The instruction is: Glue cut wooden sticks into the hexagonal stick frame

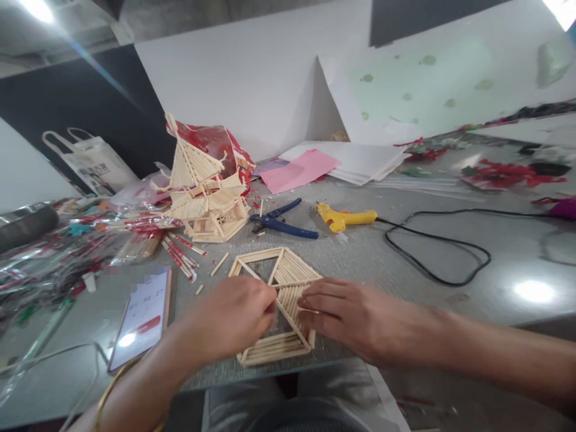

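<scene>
A flat polygonal frame of thin wooden sticks lies near the table's front edge. Spokes cross it, and some of its sections are filled with sticks laid side by side. My left hand, slightly blurred, is closed over its left and middle part; whatever the fingers pinch is hidden. On the right rim rests my right hand, fingers bent and held together around the edge, thumb side out of sight. Beyond the frame lie blue-handled pliers and a yellow hot glue gun.
A tiered stick pagoda model stands behind on the left, beside bundled red-tipped sticks. A phone lies by my left forearm. The glue gun's black cord loops to the right. Pink paper and white sheets lie at the back.
</scene>
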Demonstrator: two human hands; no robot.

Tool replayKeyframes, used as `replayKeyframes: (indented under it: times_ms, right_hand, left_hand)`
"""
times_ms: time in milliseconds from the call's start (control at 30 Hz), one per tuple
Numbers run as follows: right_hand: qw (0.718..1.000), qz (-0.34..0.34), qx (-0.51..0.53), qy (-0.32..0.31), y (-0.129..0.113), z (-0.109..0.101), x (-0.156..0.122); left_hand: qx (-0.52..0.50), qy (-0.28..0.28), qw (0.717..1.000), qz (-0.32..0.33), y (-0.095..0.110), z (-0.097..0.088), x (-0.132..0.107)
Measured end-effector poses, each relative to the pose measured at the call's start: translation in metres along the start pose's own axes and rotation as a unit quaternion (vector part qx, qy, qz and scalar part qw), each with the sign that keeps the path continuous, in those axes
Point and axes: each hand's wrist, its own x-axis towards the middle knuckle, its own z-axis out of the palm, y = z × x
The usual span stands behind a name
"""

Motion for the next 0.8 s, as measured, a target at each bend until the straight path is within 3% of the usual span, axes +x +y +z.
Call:
replayKeyframes:
  times_ms: [100, 233, 333, 467, 633, 800]
  right_hand:
    - [0.998, 0.032, 0.042, -0.029, -0.008, -0.005, 0.022]
    - [0.984, 0.041, 0.051, -0.168, -0.016, -0.005, 0.064]
    - [0.961, 0.063, 0.054, -0.263, -0.018, -0.003, 0.088]
    - [0.957, 0.044, 0.068, -0.279, -0.016, -0.001, 0.097]
    - [0.948, 0.063, 0.079, -0.302, -0.011, 0.001, 0.098]
    - [0.936, 0.081, 0.104, -0.327, -0.008, 0.001, 0.105]
  left_hand:
    - [-0.062, 0.072, 0.993, -0.074, -0.004, 0.016, -0.032]
    - [-0.113, 0.148, 0.977, -0.104, -0.009, 0.047, -0.069]
    - [-0.127, 0.191, 0.968, -0.104, -0.009, 0.066, -0.082]
    - [-0.159, 0.242, 0.952, -0.104, -0.007, 0.082, -0.084]
    - [-0.182, 0.264, 0.941, -0.110, -0.008, 0.099, -0.078]
    - [-0.195, 0.280, 0.934, -0.110, -0.007, 0.104, -0.074]
